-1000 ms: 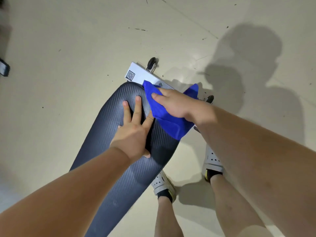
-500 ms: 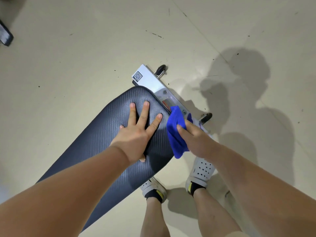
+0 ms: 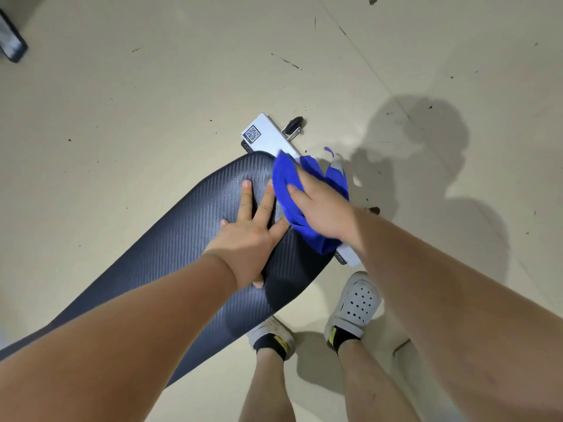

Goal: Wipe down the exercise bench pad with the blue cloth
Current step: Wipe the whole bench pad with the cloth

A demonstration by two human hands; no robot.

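**Bench pad: cloth at the far right corner**

Two shoes (image 3: pixel 356 306) stand on the floor (image 3: pixel 122 102) beside the pad's right edge. The bench pad (image 3: pixel 182 239) runs lengthwise from lower left to upper right, its rounded end pointing away from the person. The left hand (image 3: pixel 243 242) lies flat on it, fingers spread. Just beyond, the right hand (image 3: pixel 323 208) grips the bunched blue cloth (image 3: pixel 285 184) against the pad's far right corner. Behind lies a white base bar (image 3: pixel 269 140) with a wheel (image 3: pixel 296 124).

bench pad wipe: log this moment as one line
step: wiping | left hand: flat on bench pad, fingers spread | right hand: holds blue cloth at pad's right edge near its end
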